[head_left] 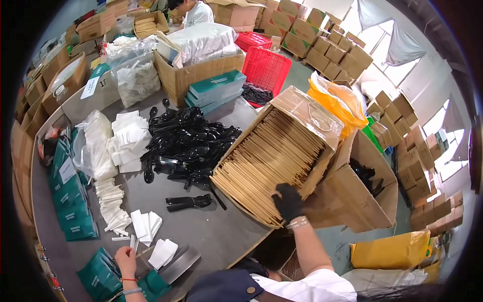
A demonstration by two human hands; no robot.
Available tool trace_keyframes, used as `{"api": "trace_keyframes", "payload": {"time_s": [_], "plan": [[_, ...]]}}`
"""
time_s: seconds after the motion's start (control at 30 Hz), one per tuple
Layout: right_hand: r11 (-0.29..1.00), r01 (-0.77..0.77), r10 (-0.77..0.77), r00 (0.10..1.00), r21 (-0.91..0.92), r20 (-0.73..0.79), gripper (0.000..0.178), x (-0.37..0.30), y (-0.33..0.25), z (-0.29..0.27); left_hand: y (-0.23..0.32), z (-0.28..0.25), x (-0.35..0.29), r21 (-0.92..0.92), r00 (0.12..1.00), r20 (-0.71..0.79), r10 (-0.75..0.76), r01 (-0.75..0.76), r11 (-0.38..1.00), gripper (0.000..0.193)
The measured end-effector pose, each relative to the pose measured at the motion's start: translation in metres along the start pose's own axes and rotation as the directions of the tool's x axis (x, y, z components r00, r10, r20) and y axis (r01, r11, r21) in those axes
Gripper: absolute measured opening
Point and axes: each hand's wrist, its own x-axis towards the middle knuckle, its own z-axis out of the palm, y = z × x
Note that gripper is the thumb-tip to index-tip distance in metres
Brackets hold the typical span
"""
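My left hand [126, 261], bare with a red string at the wrist, is closed beside small white paper strips [134, 242]; what its fingers hold, if anything, is hidden. Teal packets [98, 274] lie beside and under that wrist, and folded white napkins [162, 253] rest to its right by a grey metal piece [182, 263]. My right hand [288, 202], in a black glove, lies with fingers apart on wooden chopsticks [266, 161]. They fill a tilted cardboard box [322, 118] in rows.
Black plastic spoons and forks [186, 141] are heaped mid-table, with a few forks [188, 202] apart. White napkins [130, 136], narrow white packets [110, 206] and teal packets [70, 191] line the left. An open carton [359, 201] stands right. A red basket [266, 73] sits behind; a person [196, 14] is farther back.
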Motion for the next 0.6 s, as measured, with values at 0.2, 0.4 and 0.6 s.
{"api": "trace_keyframes", "payload": {"time_s": [0.2,0.4,0.6], "plan": [[0.969,-0.164,0.167,0.986,-0.186,-0.003,0.034,0.060,0.025,-0.029,0.055,-0.016,-0.015,0.009,0.991,-0.042,-0.123,0.124,0.992,0.004],[0.976,-0.072,0.090,0.993,-0.204,0.079,0.058,0.097,0.045,0.022,0.113,0.019,-0.039,-0.172,0.937,0.141,0.321,-0.296,0.940,0.005],[0.994,0.060,-0.043,0.982,-0.087,0.184,0.055,0.063,0.012,0.039,0.109,0.034,-0.025,-0.059,0.906,0.217,0.362,-0.358,0.932,0.008]]}}
